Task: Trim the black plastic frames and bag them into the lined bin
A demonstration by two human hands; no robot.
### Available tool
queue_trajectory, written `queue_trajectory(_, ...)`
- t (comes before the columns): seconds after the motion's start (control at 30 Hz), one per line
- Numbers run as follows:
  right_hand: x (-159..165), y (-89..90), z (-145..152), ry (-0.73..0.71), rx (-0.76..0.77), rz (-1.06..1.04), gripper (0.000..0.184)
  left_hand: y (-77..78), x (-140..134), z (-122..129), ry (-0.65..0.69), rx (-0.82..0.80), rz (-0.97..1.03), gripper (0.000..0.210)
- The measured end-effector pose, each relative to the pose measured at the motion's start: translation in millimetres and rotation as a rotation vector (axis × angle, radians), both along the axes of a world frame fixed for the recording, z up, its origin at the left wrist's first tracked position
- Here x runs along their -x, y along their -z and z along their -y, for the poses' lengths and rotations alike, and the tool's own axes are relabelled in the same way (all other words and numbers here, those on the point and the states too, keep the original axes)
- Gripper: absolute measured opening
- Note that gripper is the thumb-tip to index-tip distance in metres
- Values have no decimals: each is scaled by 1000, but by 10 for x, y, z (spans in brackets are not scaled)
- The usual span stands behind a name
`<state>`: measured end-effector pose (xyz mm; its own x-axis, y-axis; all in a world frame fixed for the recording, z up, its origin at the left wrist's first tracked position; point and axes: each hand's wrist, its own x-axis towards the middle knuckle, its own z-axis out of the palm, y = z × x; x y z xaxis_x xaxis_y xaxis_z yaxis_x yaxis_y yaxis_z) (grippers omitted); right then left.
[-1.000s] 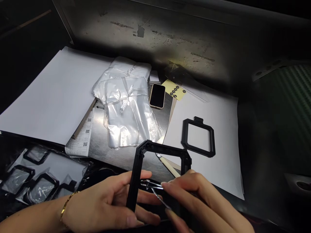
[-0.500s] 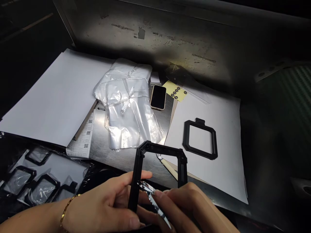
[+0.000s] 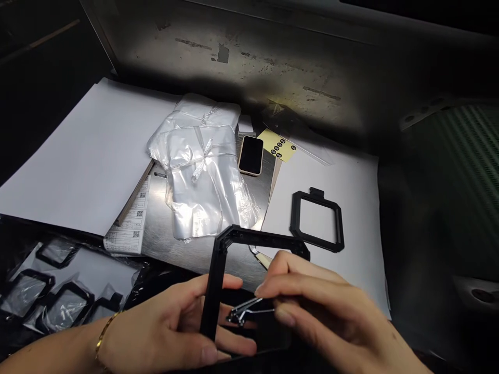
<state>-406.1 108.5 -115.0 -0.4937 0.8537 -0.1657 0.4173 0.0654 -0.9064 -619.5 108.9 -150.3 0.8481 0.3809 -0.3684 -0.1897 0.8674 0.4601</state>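
Note:
My left hand [image 3: 163, 327] is wrapped round the left side of a black plastic frame [image 3: 212, 283], which stands tilted up in front of me with cut corners. Pinched between thumb and fingers of my right hand [image 3: 323, 306] is a shiny metal nail clipper [image 3: 244, 310], its lever spread and its head inside the frame's opening, apart from the left bar. The right side of the held frame is mostly behind my right hand. A second black frame [image 3: 295, 221] with a tab lies flat on the white sheets to the right.
Tied clear plastic bags [image 3: 195, 202] lie mid-table beside a phone [image 3: 251, 156] and a yellow sticker sheet [image 3: 286, 151]. White sheets [image 3: 78, 156] are stacked left, more sheets [image 3: 362, 208] right. Bagged black frames [image 3: 72, 306] rest at lower left. A metal wall [image 3: 265, 67] closes the back.
My right hand has turned and drawn the nail clipper off the frame's left bar into the opening, its lever now spread. My left hand keeps the frame in nearly the same place.

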Motion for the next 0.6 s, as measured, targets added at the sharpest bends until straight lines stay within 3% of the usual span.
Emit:
queue_trajectory(0.1, -143, 58, -45, 91, 194, -144, 17, 10, 30, 3, -13, 21, -48, 45)
queue_trajectory(0.23, -267, 152, 52, 274, 235, -167, 28, 16, 51, 23, -22, 47, -65, 44)
queue_trajectory(0.3, -274, 183, 126, 251, 145, -92, 35, 18, 51, 33, -29, 50, -67, 44)
queue_trajectory(0.4, -214, 230, 239, 105, -116, 73, 42, 15, 49, 37, -30, 47, -55, 44)
queue_trajectory(0.6, -108, 318, 355, 45, -527, 459, 27, -4, 48, 31, -2, 11, -39, 44)
